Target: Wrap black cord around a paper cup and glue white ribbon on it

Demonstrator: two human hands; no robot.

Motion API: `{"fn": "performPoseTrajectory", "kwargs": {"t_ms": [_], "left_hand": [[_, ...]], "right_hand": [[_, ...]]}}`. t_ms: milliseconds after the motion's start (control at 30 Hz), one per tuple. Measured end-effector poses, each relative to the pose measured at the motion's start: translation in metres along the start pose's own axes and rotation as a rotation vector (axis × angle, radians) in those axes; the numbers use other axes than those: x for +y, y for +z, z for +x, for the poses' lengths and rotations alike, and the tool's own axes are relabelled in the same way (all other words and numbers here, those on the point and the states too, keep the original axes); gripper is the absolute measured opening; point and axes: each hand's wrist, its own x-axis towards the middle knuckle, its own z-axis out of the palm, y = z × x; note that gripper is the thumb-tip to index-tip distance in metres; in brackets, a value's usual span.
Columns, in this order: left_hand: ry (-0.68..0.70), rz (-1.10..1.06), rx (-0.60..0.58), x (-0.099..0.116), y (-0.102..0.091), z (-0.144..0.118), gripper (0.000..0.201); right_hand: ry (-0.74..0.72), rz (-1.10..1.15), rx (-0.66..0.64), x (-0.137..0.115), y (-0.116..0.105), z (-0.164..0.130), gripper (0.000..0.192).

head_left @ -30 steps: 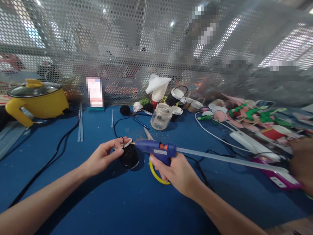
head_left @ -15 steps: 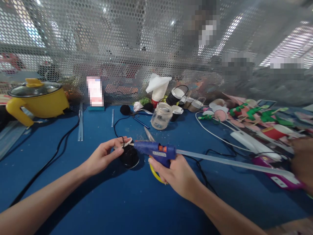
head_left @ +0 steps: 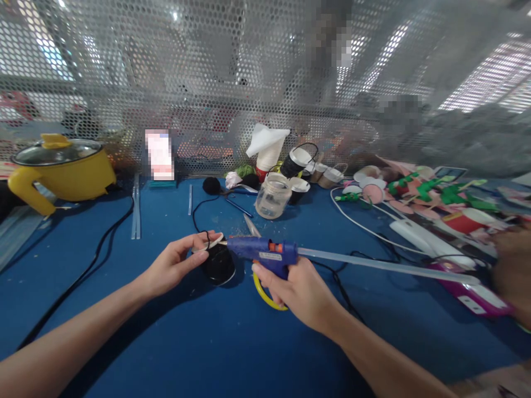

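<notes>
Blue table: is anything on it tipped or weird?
Yes: behind the clear jar, a black-wrapped cup sits tilted, while the jar stands upright. A floppy white piece also sits askew atop the leaning cup stack.

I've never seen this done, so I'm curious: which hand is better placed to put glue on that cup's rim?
Probably the right hand: it holds the glue gun, nozzle at the white rim. The left hand pinches the black-wrapped cup.

Taken from the wearer's head, above the near side of the tabletop (head_left: 199,354). Aimed forward and downward, with a wide field stretched toward the frame's edges. Set near the left hand (head_left: 176,261) and right hand (head_left: 306,292), both around mid-frame; farther from the perforated screen (head_left: 199,61) across the upper frame.
</notes>
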Motion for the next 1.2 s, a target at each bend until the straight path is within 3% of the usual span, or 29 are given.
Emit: {"fn": "performPoseTrajectory", "kwargs": {"t_ms": [333,633,967,1200], "left_hand": [[-0.004,-0.011,0.002,-0.001,0.000,0.000,0.020],[-0.015,-0.015,-0.001,0.001,0.000,0.001,0.022],[-0.003,0.012,-0.018,0.000,0.000,0.000,0.019],[-0.002,-0.009,-0.018,-0.001,0.000,0.000,0.020]], "right_hand": [[-0.053,0.023,-0.015,0.003,-0.005,0.009,0.038],[0.043,0.014,-0.007,-0.001,-0.003,0.002,0.030],[-0.029,-0.005,-0.022,0.001,0.007,-0.004,0.031],[-0.014,-0.008,-0.043,0.000,-0.001,0.000,0.032]]}}
